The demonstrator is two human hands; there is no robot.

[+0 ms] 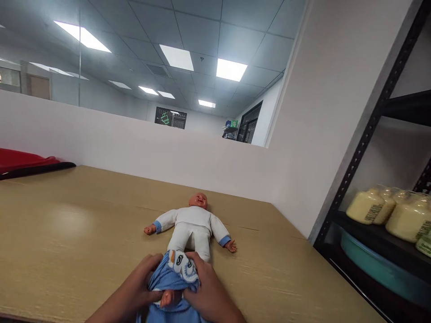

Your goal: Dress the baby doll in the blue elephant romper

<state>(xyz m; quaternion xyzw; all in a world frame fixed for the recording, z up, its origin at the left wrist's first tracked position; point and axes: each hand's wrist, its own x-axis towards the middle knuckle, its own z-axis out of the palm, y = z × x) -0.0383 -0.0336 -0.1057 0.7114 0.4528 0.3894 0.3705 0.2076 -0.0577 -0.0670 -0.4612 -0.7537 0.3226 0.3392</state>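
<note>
A baby doll (193, 217) lies on its back on the wooden table (84, 251), head away from me and arms spread. Its cloth body is white with blue cuffs; head and hands look like plastic. Both my hands grip a blue cloth garment (168, 278) with a white cartoon face on it, at the doll's legs. My left hand (143, 282) is closed on the garment's left side. My right hand (210, 287) pinches the opposite side. Between the thumbs, a doll's foot (167, 298) pokes out of the cloth. The lower legs are hidden by the garment.
A red item with a black edge (30, 163) lies at the table's far left. A low white wall (134, 152) with glass above runs behind. On the right, a black metal rack (362, 148) holds cream-filled bottles (367, 206) and a teal basin (373, 264).
</note>
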